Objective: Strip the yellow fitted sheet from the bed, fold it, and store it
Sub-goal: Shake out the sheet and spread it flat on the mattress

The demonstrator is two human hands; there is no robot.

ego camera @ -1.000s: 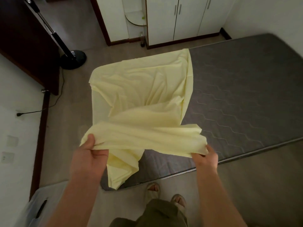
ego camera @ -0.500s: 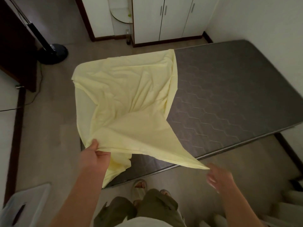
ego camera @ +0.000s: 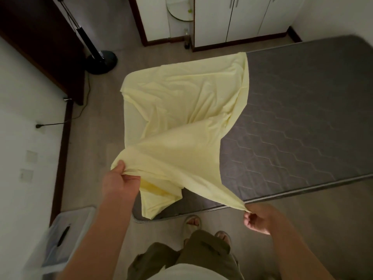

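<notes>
The pale yellow fitted sheet (ego camera: pixel 187 110) still covers the left end of the grey quilted mattress (ego camera: pixel 298 118), wrinkled and pulled toward me. My left hand (ego camera: pixel 119 183) grips a bunched edge of the sheet, lifted above the mattress's near left corner. My right hand (ego camera: pixel 257 219) pinches a stretched corner of the sheet just past the mattress's near edge, over the floor. The sheet spans taut between both hands, and a loose flap hangs down below my left hand.
A clear plastic storage bin (ego camera: pixel 66 239) stands on the floor at the lower left. A floor fan's black base (ego camera: pixel 103 61) and its cable lie at the far left. White wardrobes (ego camera: pixel 242 17) line the far wall. My sandalled feet (ego camera: pixel 193 221) stand by the bed.
My right hand let go of the sheet's edge, swung out to the right, and now pinches a corner farther right. The left hand kept its grip. The view shifted.
</notes>
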